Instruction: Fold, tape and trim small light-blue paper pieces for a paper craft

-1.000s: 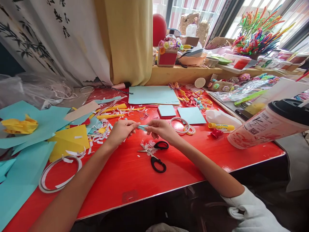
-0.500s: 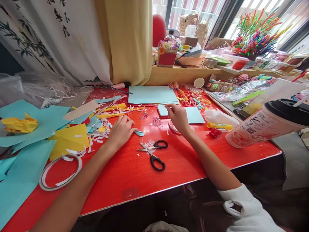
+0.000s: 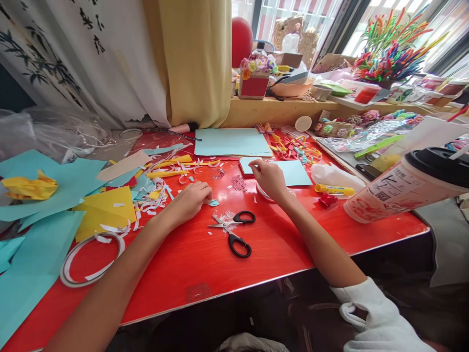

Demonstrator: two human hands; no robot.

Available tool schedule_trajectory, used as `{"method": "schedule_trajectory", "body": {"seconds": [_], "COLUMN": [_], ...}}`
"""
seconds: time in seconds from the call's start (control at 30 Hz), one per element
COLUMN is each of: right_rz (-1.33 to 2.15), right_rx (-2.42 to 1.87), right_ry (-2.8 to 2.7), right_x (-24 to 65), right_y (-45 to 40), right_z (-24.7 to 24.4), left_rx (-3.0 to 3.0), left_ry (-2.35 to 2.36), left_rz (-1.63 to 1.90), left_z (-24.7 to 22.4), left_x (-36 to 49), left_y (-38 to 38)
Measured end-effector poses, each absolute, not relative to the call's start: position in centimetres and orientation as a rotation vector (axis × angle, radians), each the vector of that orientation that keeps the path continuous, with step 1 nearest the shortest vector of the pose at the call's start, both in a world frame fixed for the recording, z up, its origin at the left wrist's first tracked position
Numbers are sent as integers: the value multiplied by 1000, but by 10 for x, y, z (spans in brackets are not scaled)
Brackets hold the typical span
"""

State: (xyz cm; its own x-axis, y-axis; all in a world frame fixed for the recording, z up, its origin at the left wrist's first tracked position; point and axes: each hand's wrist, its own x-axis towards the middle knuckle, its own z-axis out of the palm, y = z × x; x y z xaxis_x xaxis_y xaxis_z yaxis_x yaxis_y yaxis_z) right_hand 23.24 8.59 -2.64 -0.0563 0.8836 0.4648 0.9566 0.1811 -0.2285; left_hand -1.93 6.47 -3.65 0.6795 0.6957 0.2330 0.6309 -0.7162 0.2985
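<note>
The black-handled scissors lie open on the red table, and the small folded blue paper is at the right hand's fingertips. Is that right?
Not quite: in the head view, the small folded blue paper is at the fingertips of the left hand, not the right hand. The black-handled scissors do lie open on the red table.

Free path at the near edge
Your bare red tabletop [image 3: 164, 278] lies open nearer you; black-handled scissors [image 3: 234, 230] block the middle.

Table [image 3: 164, 278]: glossy red, smooth, w/ light glare. Scissors [image 3: 234, 225]: shiny metal blades, blk plastic handles, smooth. Blue sheets [image 3: 232, 142]: matt paper, flat; yellow curtain [image 3: 198, 63]: soft matt cloth.
</note>
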Motion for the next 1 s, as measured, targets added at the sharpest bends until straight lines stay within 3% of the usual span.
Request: {"method": "schedule_trajectory", "body": {"seconds": [0.3,0.53,0.7,0.87,1.0], "right_rz": [-89,-54,242,236,198], "right_rx": [-1600,-1546,-1702,-1707,-1651], "right_ry": [-1967,-1897,-2192,-2237,-2180], "right_x": [250,267,285,288,281], "right_y": [99,98,74,36,15], "right_z": [-32,-15,14,28,17], "left_rx": [2910,2611,2499,2419,2032], "left_ry": [1088,1186,1280,1424,1362], "left_rz": [179,369,427,616,764], "left_z": [-18,-31,-29,-20,-10], "left_x": [-20,-12,-11,-8,1], "left_y": [55,54,54,51,43]}}
